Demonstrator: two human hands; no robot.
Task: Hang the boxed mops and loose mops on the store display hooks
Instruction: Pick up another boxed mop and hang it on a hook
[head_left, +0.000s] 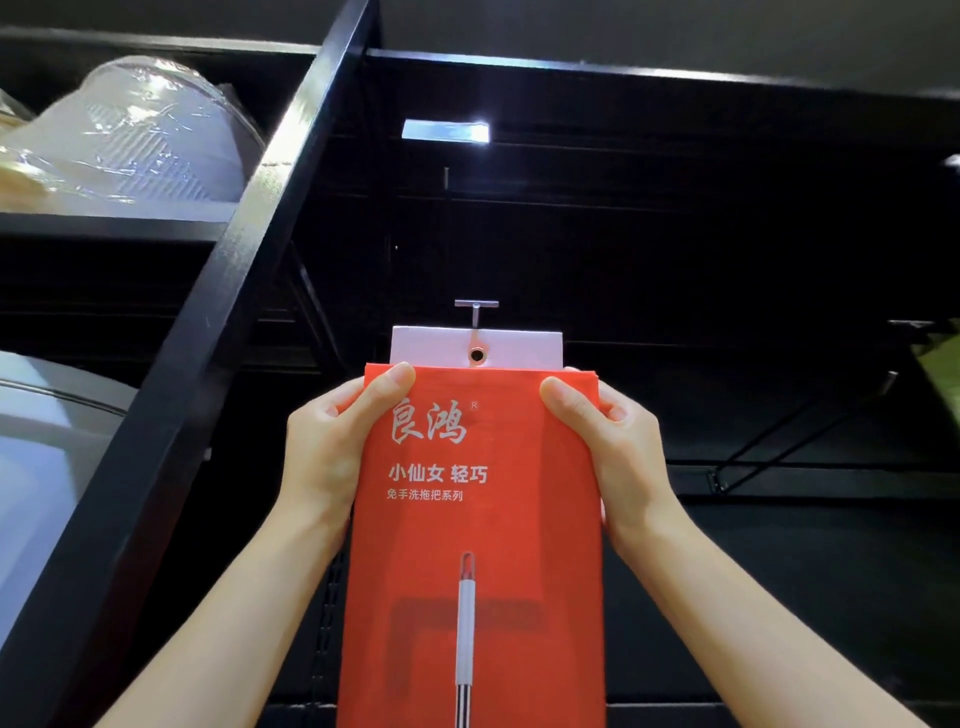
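Both forearms reach up from the bottom of the view, and between them rises the red boxed mop, held upright. The left hand grasps its upper left edge with the thumb laid across the front; the right hand grasps the upper right edge the same way.

Just above the thumbs, the box's white hang tab stands clear, its round hole centred between the hands. A metal display hook ends in a small cross-bar directly above that hole, very close to the tab's top edge.

To do this well, I judge the box should stay square and level, the hole brought in line with the hook's tip, then slid back along the prong before either hand lets go; a tilt would likely catch the tab on the cross-bar.

Behind the hands is a dark slotted back panel. Left of the left hand a black shelf upright runs diagonally, with plastic-wrapped goods on a shelf beyond it.
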